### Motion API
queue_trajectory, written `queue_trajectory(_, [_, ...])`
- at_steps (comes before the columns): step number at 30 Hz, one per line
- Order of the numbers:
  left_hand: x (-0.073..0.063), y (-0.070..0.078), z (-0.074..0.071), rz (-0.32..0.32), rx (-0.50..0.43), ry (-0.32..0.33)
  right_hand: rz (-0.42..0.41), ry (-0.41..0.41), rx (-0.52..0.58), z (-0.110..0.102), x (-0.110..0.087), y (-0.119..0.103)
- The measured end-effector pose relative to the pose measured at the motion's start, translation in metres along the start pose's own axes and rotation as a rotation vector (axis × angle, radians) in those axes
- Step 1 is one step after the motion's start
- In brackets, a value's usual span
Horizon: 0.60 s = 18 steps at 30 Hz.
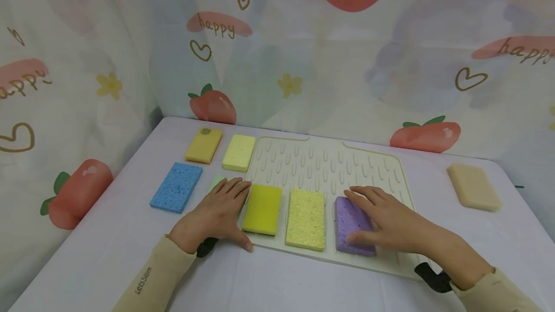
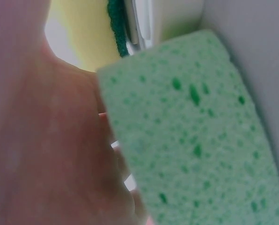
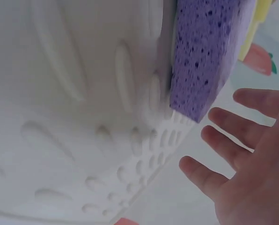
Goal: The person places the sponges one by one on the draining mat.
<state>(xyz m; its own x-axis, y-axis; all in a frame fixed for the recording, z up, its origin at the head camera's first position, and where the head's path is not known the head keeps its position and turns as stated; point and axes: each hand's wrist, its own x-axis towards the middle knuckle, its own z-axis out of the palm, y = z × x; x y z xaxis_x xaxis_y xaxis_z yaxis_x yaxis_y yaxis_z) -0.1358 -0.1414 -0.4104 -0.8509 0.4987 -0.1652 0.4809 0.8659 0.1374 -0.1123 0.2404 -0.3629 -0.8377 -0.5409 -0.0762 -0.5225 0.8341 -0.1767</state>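
On the ribbed cream mat (image 1: 299, 158) lie a bright yellow sponge (image 1: 262, 209), a speckled light-yellow sponge (image 1: 305, 219) and a purple sponge (image 1: 349, 223). My left hand (image 1: 218, 213) is by the mat's left edge, between the bright yellow sponge and a pale green sponge (image 2: 191, 126). It hides most of the green one in the head view; whether it touches that sponge I cannot tell. My right hand (image 1: 390, 220) hovers over the right side of the purple sponge. Its fingers (image 3: 240, 126) are spread and apart from the sponge in the right wrist view.
Left of the mat lie a blue sponge (image 1: 177, 187), a dark-yellow sponge (image 1: 204, 146) with a round spot, and a pale yellow sponge (image 1: 239, 152). A beige sponge (image 1: 473, 187) rests at the far right. Printed cloth (image 1: 269, 57) hangs behind the white table (image 1: 269, 283).
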Motion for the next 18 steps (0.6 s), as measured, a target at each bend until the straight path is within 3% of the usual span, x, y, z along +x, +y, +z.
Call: queue_trajectory(18, [-0.001,0.001,-0.001,-0.006,-0.011,0.008,0.014,0.127,-0.041,-0.016,-0.011,0.045])
